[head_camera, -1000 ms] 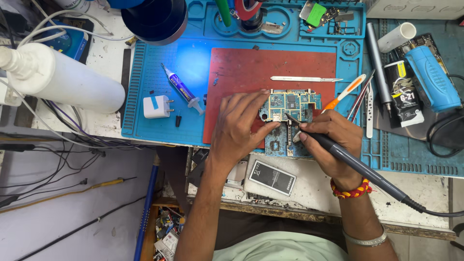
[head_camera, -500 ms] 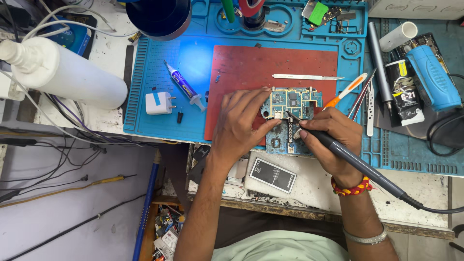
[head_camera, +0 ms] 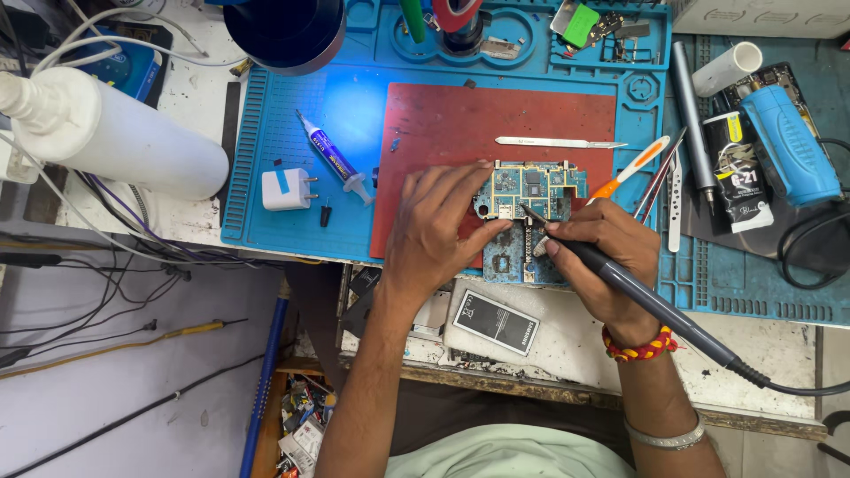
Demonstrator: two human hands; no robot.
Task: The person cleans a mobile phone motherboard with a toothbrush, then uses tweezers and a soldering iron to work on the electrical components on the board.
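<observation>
Green-blue circuit board lies flat on the red mat, components facing up. Dark soldering iron, cabled, slants downward, its tip touching the board's lower edge.

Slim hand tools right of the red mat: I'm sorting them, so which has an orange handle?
The orange-and-white-handled tool, lying diagonally beside the green circuit board. The flat scalpel-like blade above it and the tweezers are bare metal.

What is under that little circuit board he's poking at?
The circuit board lies on a red mat, which sits on a blue work mat. The left hand covers the board's left edge, so what lies beneath there is hidden.
</observation>
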